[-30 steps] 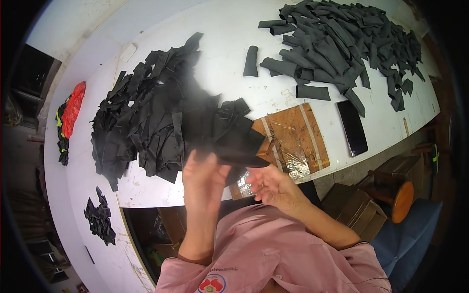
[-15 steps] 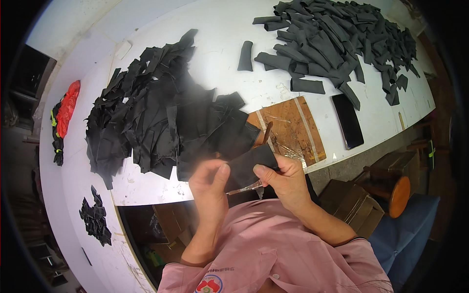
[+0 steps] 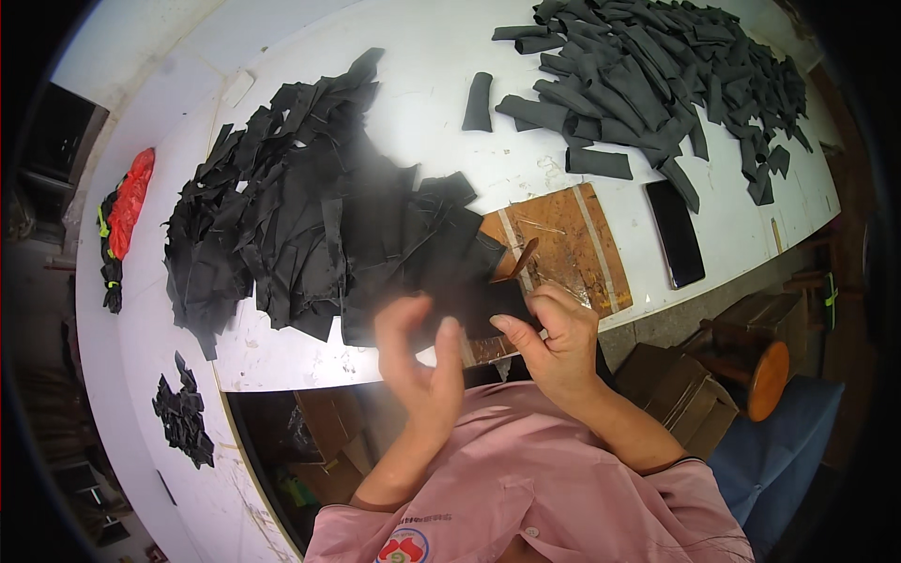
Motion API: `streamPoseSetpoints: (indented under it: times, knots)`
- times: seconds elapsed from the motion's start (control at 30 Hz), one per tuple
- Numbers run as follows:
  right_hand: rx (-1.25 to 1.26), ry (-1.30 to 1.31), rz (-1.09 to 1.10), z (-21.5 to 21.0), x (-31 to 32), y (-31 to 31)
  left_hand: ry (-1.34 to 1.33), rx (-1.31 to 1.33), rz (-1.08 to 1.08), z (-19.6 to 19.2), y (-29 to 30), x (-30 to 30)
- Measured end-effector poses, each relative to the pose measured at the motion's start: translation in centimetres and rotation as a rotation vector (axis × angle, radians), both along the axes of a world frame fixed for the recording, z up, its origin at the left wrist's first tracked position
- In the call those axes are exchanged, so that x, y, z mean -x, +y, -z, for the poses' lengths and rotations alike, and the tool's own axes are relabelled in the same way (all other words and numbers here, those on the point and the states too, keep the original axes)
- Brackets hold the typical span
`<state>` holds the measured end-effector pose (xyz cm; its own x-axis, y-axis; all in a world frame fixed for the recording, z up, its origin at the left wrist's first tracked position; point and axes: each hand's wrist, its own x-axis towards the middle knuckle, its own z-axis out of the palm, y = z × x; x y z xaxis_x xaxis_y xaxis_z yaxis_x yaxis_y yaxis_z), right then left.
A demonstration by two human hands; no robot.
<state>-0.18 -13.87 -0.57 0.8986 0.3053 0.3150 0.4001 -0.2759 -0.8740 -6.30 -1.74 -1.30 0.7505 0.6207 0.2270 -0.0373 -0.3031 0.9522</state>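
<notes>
My right hand (image 3: 561,340) pinches the right end of a black fabric piece (image 3: 504,302) between thumb and fingers. To its left, my left hand (image 3: 419,361) is spread, with a gap between thumb and fingers. The left fingertips are slightly blurred. Dark cloth lies behind both hands, so the left border of the held piece is hard to make out. Just beyond them spreads a heap of flat black fabric pieces (image 3: 291,216). A brown wooden board (image 3: 572,249) with clear tape sits beside the heap, a brown pointed strip (image 3: 526,258) rising at its left side.
At the far right is a large pile of dark fabric tubes (image 3: 638,84), with one separate tube (image 3: 478,101). A phone (image 3: 674,235) lies near the white table's (image 3: 413,122) right edge. Small black scraps (image 3: 183,413) and a red bag (image 3: 131,206) are at left; cardboard boxes (image 3: 671,389) stand below right.
My left thumb and fingers have parted from the black fabric piece, and the hand has shifted slightly right. My right hand keeps its pinch. The piece has tilted lower, against the dark heap.
</notes>
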Motion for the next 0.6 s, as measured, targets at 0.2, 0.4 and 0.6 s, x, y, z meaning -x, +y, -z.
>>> streamPoseSetpoints:
  times: [0.2,0.4,0.6]
  knots:
    - [0.097,-0.158,-0.028,0.3,0.0,0.2,0.125,0.076,0.234,-2.7,-0.6,0.3]
    - [0.148,-0.264,-0.077,0.6,-0.3,0.1,0.276,0.393,0.247,-3.4,-0.5,-0.4]
    - [0.225,-0.341,-0.114,1.3,0.0,-0.1,0.298,0.476,0.251,-3.2,0.0,-0.5]
